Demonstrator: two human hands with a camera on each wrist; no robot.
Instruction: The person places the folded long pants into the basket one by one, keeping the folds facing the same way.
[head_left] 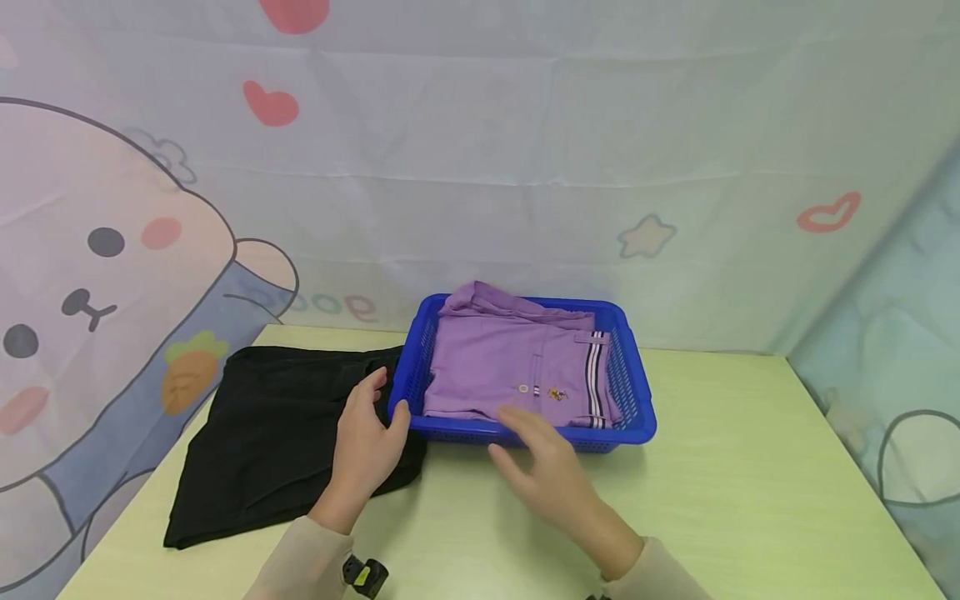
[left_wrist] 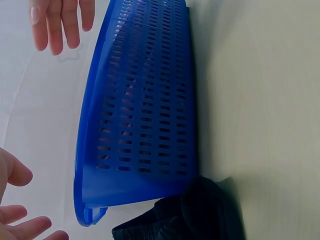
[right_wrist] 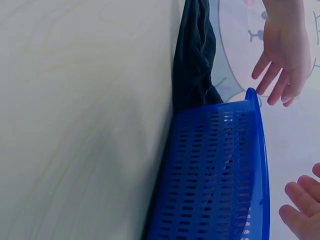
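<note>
A folded pair of purple trousers [head_left: 487,358], with a striped waistband and a small embroidered emblem, lies in a blue plastic basket [head_left: 636,392]. More purple cloth is bunched along the basket's back wall. My left hand [head_left: 367,442] is at the basket's front left corner, fingers spread and holding nothing. In front of the near rim, my right hand [head_left: 547,467] reaches out with loosely extended fingers, its fingertips overlapping the rim in the head view. Both wrist views show the perforated basket wall [left_wrist: 145,100] with the hands' fingers relaxed beside the rim.
Black folded trousers or similar dark cloth [head_left: 285,442] lie flat on the left of the pale green table [head_left: 735,475], reaching up against the basket's left side. Behind the table hangs a printed cloth [head_left: 480,125] with a cartoon bear and hearts.
</note>
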